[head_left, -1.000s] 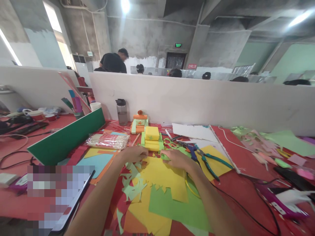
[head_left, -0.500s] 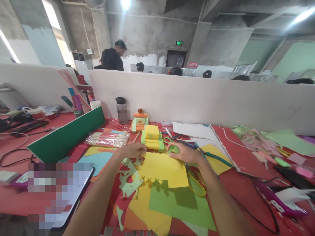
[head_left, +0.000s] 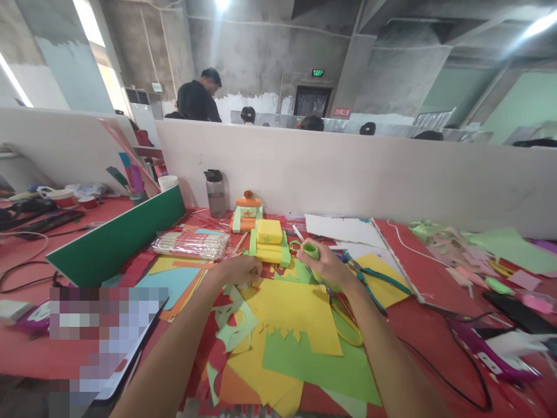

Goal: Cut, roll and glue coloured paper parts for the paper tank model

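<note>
My right hand (head_left: 326,264) is wrapped round a green thing with a rounded, hollow-looking end (head_left: 310,250); the fingers cover much of it, so its kind is unclear. My left hand (head_left: 240,270) is closed, fingers curled, by the upper left edge of a yellow paper sheet (head_left: 298,310). Whatever it pinches is hidden. Along its lower left edge the sheet has jagged, star-like notches. It lies over a green sheet (head_left: 322,363) and more yellow paper. Beside it on the left is a pale green paper scrap (head_left: 237,325) with holes. A yellow-and-green paper model (head_left: 270,241) stands just beyond my hands.
An orange-and-green model (head_left: 247,215) and a water bottle (head_left: 214,194) stand near the white partition (head_left: 348,174). Teal-handled pliers (head_left: 383,278) and a yellow loop handle (head_left: 348,325) lie by my right arm. A green board (head_left: 122,238) and bagged sticks (head_left: 191,244) are left.
The yellow sheet has dropped lower and nearer me, away from my right hand. My right hand has risen slightly with the green thing. My left hand has barely moved.
</note>
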The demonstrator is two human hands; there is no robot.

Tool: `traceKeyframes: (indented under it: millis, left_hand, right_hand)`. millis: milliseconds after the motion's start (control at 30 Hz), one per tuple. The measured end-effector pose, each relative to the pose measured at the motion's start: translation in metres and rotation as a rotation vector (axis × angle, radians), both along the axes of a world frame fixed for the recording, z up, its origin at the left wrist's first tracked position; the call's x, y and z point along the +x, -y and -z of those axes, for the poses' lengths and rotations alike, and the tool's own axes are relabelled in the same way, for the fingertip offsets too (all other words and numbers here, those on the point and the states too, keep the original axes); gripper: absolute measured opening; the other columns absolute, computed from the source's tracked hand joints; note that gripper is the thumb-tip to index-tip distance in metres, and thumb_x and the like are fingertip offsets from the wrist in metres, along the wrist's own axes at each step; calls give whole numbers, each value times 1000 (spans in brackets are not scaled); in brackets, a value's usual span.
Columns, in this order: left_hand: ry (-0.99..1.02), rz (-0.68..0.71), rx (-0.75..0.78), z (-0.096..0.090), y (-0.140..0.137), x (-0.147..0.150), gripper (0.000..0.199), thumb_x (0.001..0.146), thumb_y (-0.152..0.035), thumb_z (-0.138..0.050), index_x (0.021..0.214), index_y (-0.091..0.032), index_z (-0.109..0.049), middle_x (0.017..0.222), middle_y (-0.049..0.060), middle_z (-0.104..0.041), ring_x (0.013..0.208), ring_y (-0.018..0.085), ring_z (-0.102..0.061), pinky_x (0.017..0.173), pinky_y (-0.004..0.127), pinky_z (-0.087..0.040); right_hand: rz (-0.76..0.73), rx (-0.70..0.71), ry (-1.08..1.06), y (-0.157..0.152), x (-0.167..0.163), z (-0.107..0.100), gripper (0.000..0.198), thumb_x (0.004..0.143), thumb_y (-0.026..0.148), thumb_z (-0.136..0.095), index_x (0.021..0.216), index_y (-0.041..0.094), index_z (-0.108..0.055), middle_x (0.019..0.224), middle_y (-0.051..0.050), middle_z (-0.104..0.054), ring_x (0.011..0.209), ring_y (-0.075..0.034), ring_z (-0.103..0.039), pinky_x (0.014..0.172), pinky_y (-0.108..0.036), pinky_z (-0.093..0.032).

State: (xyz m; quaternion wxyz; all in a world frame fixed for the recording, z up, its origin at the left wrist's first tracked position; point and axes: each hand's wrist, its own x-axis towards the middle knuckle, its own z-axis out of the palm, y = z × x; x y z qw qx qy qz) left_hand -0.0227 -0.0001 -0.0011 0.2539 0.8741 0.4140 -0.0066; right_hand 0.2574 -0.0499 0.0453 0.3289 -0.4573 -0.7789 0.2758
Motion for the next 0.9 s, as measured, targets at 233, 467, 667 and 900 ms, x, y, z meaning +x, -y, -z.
traceKeyframes:
  millis: [233, 467, 667, 900]
  left_hand:
    - [-3, -29, 101, -7, 3, -1, 15, 87, -37, -56, 88, -22, -60, 81, 2, -68, 69, 17, -60, 55, 26, -34]
    - [101, 51, 107, -14, 6, -1, 23, 95, -37, -44, 91, -22, -61, 75, 2, -69, 61, 15, -59, 57, 26, -36]
    - [112, 75, 162, -17, 9, 3, 22, 95, -38, -46, 90, -21, -60, 78, 2, -68, 65, 16, -59, 57, 25, -34]
    - [144, 114, 177, -18, 16, 9, 6, 85, -26, -53, 90, -22, -53, 78, -1, -61, 65, 15, -53, 54, 26, -30]
  right_hand:
    - [-1, -24, -232, 6, -31, 11, 38, 95, 54, -46, 82, 20, -54, 81, -1, -56, 71, -16, -53, 65, -26, -42]
    - [-107, -128, -196, 10, -50, 26, 32, 87, 50, -62, 98, 23, -51, 82, 2, -60, 68, -15, -54, 65, -26, -43]
    - [-123, -198, -37, 12, -55, 29, 32, 80, 44, -69, 96, 21, -54, 82, 2, -60, 72, -15, -55, 68, -26, -44]
    - [-223, -256, 6, 5, -53, 46, 29, 78, 38, -73, 94, 18, -60, 91, -3, -66, 81, -18, -59, 72, -29, -47]
